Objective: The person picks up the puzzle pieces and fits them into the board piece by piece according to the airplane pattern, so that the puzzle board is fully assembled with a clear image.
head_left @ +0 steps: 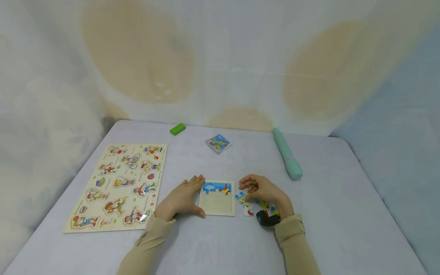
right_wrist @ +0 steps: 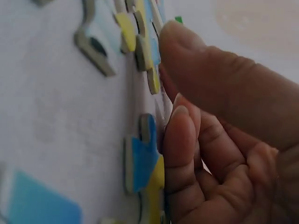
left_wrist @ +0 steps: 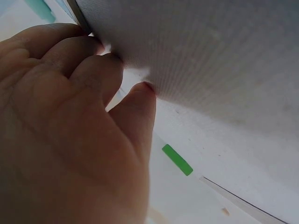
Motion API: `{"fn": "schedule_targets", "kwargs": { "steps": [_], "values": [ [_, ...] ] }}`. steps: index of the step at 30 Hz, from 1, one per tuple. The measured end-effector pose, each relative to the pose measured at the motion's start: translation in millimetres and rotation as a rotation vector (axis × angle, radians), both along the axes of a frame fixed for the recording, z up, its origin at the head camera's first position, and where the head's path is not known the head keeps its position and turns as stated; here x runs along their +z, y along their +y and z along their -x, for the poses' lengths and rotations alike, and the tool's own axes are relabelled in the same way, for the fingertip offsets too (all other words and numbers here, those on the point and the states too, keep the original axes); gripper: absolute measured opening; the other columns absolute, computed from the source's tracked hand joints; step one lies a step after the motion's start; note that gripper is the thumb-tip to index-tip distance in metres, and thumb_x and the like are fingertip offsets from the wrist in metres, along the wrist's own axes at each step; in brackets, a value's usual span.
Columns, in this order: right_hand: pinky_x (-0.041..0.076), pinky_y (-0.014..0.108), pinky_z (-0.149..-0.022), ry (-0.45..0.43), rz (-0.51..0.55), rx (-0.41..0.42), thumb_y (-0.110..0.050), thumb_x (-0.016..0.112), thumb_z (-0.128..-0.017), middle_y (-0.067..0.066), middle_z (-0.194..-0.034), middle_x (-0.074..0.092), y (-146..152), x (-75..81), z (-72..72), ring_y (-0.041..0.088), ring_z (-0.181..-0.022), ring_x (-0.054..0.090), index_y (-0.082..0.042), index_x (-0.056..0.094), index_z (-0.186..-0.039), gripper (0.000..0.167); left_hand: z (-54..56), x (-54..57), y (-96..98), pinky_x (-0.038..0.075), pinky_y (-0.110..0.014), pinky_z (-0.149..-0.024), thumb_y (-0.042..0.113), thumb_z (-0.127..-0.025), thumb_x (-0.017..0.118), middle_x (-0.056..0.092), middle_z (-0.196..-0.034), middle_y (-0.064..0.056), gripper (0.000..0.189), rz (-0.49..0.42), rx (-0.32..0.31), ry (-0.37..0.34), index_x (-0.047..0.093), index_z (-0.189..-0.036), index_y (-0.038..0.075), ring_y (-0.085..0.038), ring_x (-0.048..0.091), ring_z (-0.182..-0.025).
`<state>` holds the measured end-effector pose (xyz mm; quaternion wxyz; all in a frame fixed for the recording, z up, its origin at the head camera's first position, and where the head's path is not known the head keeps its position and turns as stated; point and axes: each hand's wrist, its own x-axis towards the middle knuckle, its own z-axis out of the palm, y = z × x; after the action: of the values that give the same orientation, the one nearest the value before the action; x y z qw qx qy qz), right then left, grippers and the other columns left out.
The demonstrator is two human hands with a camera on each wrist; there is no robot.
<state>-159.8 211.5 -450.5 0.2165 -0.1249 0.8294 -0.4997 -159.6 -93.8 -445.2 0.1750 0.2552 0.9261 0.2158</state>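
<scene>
My left hand (head_left: 183, 196) lies flat with fingers spread at the left edge of a small wooden jigsaw board (head_left: 217, 206). Joined pieces of blue sky with a red and yellow part (head_left: 214, 187) fill the board's top; bare wood shows below. To the right, my right hand (head_left: 266, 190) hovers close over loose jigsaw pieces (head_left: 248, 211), its fingers loosely bent and the thumb apart from the forefinger. In the right wrist view, the thumb (right_wrist: 205, 70) overlaps yellow and blue pieces, and a blue and yellow piece (right_wrist: 144, 163) stands beside the fingertips. Part of the pile is hidden under the hand.
On the left lies a large wooden board (head_left: 115, 189) of cartoon figures. Farther back are a green block (head_left: 177, 129), a small square picture (head_left: 219, 143) with a plane and a pale green tapered object (head_left: 288, 154). A black band (head_left: 268, 219) circles the right wrist.
</scene>
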Motion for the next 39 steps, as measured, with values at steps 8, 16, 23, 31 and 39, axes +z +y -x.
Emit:
{"fn": "schedule_targets", "kwargs": {
  "steps": [8,16,23,31,39],
  "values": [
    [0.044,0.021,-0.066,0.05,-0.096,0.004,0.007,0.075,-0.075,0.012,-0.102,0.064,-9,2.5,-1.3,0.017,-0.079,0.047,-0.002,0.061,-0.112,0.041,0.7,-0.8,-0.5,0.017,-0.05,-0.123,0.041,-0.061,0.089,0.026,-0.16,-0.013,0.114,0.006,0.003,0.008,0.031,-0.15,0.002,-0.031,0.021,-0.15],
    [0.045,0.024,-0.069,0.031,-0.112,-0.117,-0.002,0.073,-0.082,0.004,-0.085,0.057,-7,-1.2,-1.6,0.017,-0.078,0.05,-0.003,0.065,-0.096,0.017,1.7,-3.3,-0.9,0.017,-0.051,-0.123,0.041,-0.061,0.089,0.026,-0.16,-0.013,0.114,-0.005,-0.001,-0.002,0.031,-0.151,0.002,-0.031,0.02,-0.15],
    [0.053,0.02,-0.07,-0.104,0.0,-0.252,-0.013,0.047,-0.101,0.017,-0.1,0.073,-9,2.1,8.6,0.009,-0.074,0.06,0.008,0.06,-0.12,0.031,1.5,-5.0,-0.5,0.017,-0.049,-0.123,0.042,-0.061,0.089,0.026,-0.16,-0.011,0.114,0.013,0.003,0.009,0.03,-0.151,0.003,-0.029,0.02,-0.15],
    [0.056,0.019,-0.063,-0.16,0.018,-0.464,-0.016,0.049,-0.101,0.017,-0.108,0.073,-17,8.4,13.6,0.005,-0.065,0.062,0.007,0.055,-0.131,0.038,0.5,-0.8,4.4,0.016,-0.05,-0.123,0.041,-0.062,0.089,0.026,-0.16,-0.012,0.113,-0.009,-0.007,0.001,0.03,-0.151,0.003,-0.029,0.02,-0.15],
    [0.053,0.02,-0.055,-0.011,0.033,-0.488,-0.012,0.067,-0.091,0.009,-0.078,0.073,-59,4.2,12.8,0.008,-0.055,0.061,0.003,0.071,-0.107,0.022,2.7,-3.7,-1.4,0.017,-0.05,-0.123,0.042,-0.062,0.089,0.025,-0.16,-0.012,0.114,0.009,-0.009,0.006,0.03,-0.151,0.003,-0.03,0.019,-0.15]
  ]
}}
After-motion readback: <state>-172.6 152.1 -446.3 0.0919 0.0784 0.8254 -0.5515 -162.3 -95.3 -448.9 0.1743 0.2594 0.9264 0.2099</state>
